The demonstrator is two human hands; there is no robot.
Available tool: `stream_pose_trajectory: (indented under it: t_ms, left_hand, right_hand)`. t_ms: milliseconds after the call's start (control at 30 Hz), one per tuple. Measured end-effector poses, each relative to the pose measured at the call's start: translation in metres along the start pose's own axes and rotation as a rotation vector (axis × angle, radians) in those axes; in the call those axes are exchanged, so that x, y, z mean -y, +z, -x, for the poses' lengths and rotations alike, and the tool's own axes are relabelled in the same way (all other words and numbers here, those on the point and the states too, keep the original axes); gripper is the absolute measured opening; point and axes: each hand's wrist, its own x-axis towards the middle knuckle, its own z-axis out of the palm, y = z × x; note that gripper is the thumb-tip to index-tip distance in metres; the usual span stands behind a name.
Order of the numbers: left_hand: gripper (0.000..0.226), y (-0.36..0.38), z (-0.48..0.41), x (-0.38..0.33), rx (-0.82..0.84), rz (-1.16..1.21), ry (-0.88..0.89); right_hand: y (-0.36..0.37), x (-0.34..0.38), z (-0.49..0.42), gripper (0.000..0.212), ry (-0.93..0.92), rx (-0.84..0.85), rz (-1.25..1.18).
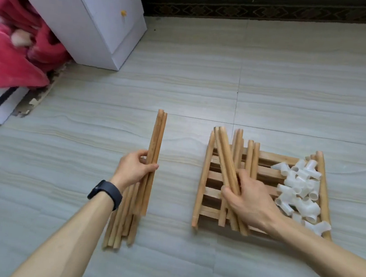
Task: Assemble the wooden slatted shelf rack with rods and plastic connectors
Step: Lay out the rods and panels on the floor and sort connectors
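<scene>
Left hand (pixel 135 170): fingers and thumb are curled round a bundle of long round light-wood rods (pixel 157 136). The bundle is lifted and its free ends point to 12 o'clock.
Wrist: a black wristband (pixel 105 194) sits on the left forearm.
Floor pile (pixel 122 222): more wooden rods of the same kind lie on the pale striped floor tiles (pixel 206 73). They are under the left wrist and run toward 7 o'clock.
Right hand (pixel 250 198): it is closed round a pair of wooden rods (pixel 225 155), gripped at about mid-length. Their upper ends slant toward 11 o'clock.
Slatted wooden panel (pixel 274 157): it lies flat on the floor at 3 o'clock of the left hand, under the right hand.
Rods on panel (pixel 251 158): several lie across the slats, their ends toward 12 o'clock.
White plastic tube connectors (pixel 300 189): they are heaped on the panel's 3 o'clock side, just beside the right hand.
Edge rod (pixel 322 185): one rod lies along the heap's 3 o'clock side.
Surroundings: a white cabinet (pixel 88 17) stands at 11 o'clock, and a red blanket (pixel 11 55) lies at 10 o'clock.
</scene>
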Motion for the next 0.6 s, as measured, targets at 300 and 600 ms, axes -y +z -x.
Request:
stream_pose_trajectory:
  t_ms: [300, 600]
  left_hand:
    - [0.052, -0.058, -0.001, 0.145, 0.015, -0.207, -0.36]
    - [0.057, -0.034, -0.005, 0.163, -0.05, -0.114, -0.304]
  right_hand:
    - [0.151, 0.052, -0.003, 0.02, 0.012, 0.33, 0.021]
    - [0.234, 0.052, -0.017, 0.031, 0.274, 0.22, -0.192]
